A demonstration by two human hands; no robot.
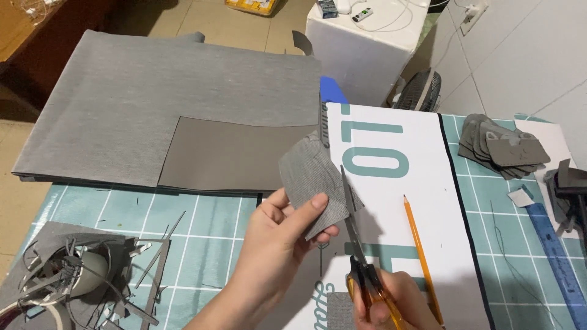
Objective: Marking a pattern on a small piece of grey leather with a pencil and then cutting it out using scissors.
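My left hand point(275, 250) pinches a small grey fabric piece point(309, 174) between thumb and fingers, holding it up over the table. My right hand point(391, 302), at the bottom edge of the view, grips orange-handled scissors point(358, 244). Their blades point upward and meet the right edge of the fabric piece. A yellow pencil point(419, 250) lies on the white printed sheet point(397, 183) just right of the scissors.
A large grey fabric sheet point(165, 98) covers the far left of the teal cutting mat point(202, 226). Grey scraps and a tape roll point(79, 275) pile at lower left. A stack of cut grey pieces point(501, 146) and a blue ruler point(559, 256) lie on the right. A white box point(367, 43) stands behind.
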